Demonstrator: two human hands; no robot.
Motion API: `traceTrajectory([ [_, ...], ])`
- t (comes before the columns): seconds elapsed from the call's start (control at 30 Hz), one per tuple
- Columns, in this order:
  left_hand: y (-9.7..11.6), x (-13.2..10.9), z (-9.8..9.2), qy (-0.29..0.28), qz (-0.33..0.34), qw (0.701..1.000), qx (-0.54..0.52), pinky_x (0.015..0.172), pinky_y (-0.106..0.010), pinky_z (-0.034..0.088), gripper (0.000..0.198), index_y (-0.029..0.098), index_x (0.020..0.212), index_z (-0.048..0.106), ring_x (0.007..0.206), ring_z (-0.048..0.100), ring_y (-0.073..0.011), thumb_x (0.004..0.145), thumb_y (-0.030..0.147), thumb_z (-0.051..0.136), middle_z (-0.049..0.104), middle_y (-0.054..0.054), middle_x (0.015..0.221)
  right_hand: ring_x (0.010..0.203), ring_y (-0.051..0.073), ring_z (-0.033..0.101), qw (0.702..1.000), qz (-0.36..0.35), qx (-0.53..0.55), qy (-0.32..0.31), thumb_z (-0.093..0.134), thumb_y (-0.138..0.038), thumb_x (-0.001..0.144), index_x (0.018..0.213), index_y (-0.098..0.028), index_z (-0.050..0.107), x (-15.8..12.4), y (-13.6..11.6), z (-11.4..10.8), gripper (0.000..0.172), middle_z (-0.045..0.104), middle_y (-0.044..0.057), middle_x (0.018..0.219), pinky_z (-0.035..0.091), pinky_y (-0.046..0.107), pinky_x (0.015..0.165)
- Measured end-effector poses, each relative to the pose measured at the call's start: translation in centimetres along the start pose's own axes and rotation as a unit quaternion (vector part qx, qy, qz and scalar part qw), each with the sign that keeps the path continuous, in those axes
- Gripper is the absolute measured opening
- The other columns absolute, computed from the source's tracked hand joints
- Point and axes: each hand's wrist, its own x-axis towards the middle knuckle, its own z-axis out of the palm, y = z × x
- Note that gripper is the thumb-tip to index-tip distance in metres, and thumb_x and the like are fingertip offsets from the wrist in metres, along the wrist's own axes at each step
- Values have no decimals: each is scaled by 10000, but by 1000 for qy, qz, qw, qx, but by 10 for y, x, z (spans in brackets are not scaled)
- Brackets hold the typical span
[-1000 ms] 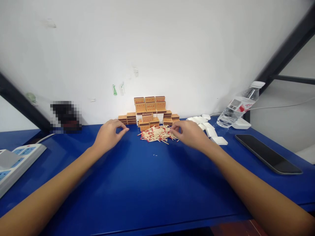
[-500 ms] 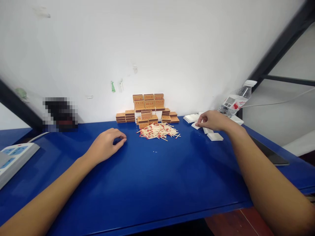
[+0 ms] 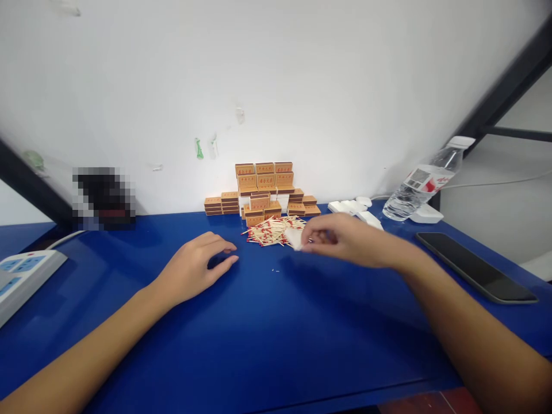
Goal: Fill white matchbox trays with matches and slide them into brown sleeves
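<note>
- While the right hand [image 3: 342,238] pinches a small white card-like piece [image 3: 294,238] by the heaped red-tipped wooden matches [image 3: 268,232], a low sweep could scatter them.
- The left hand [image 3: 196,265], loosely curved, holds nothing; a knock could topple the stacked orange cardboard matchboxes [image 3: 266,181].

Front tabletop [image 3: 241,339] open; matches [image 3: 268,232], matchboxes [image 3: 266,181] block rear.

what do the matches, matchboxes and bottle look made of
Matches: likely wood, matte, judging by the thin, pale sticks.
Matchboxes: probably printed card, fairly matte, from their crisp edges and lettered faces.
Bottle: likely clear, glossy plastic, from its see-through sides and highlights, with a printed label.
</note>
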Motion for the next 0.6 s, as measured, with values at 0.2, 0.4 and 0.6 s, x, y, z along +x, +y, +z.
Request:
traceTrajectory([
  [0.2, 22, -2, 2, -39, 11, 997, -72, 998, -484, 605, 633, 303, 1412, 649, 1164, 690, -296, 873, 594, 807, 736, -86, 1273, 759, 142, 601, 987, -100, 32, -118, 592, -129, 999, 964, -234, 729, 3, -36, 40, 177, 694, 7, 919, 438, 265, 678],
  [0.4, 31, -2, 9, -57, 21, 993, -105, 1009, -530, 603, 573, 336, 1375, 695, 1191, 668, -323, 857, 537, 838, 723, -102, 1272, 757, 152, 592, 995, -91, -17, -48, 571, -114, 993, 1047, -245, 741, 8, -22, 48, 221, 685, 9, 905, 424, 274, 695],
  [0.6, 35, -3, 19, -36, 24, 994, -100, 1067, -546, 562, 439, 307, 1299, 719, 1222, 642, -319, 909, 494, 795, 718, -96, 1268, 756, 174, 592, 987, -35, -88, 133, 610, -180, 969, 976, -200, 730, 24, 2, 49, 121, 672, 28, 842, 417, 297, 706],
])
